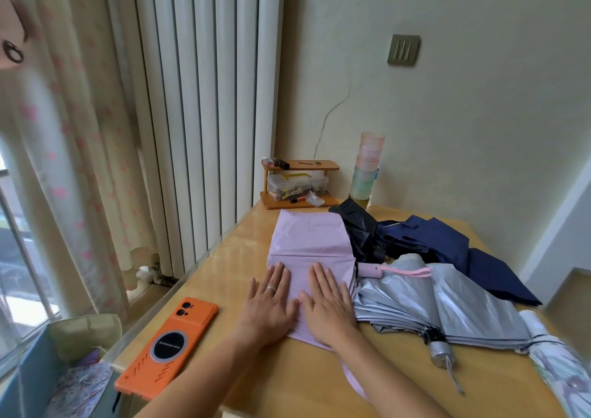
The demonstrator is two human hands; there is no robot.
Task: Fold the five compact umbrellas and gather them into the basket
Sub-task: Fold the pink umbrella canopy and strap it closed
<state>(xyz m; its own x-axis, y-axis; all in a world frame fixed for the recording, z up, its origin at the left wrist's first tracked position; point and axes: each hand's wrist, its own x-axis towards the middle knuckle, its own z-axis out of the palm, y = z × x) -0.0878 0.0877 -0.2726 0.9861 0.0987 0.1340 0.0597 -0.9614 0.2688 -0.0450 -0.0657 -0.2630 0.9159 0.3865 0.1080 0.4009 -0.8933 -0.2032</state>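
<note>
A lilac umbrella (311, 238) lies flattened on the wooden table (303, 382). My left hand (271, 299) and my right hand (326, 305) press flat on its near part, fingers straight, side by side. Its pink handle and strap (395, 270) stick out to the right. Beside it lies a silver umbrella (425, 305) with a silver handle (441, 352). Behind are a black umbrella (359, 229) and a navy umbrella (454, 248), both loose. A white patterned umbrella (553, 353) lies at the right edge. No basket is in view.
An orange phone (169, 344) lies on the table's left front. A small wooden shelf (297, 182) with a clear box and a stack of pastel cups (367, 168) stand at the back. A radiator and curtain are left of the table.
</note>
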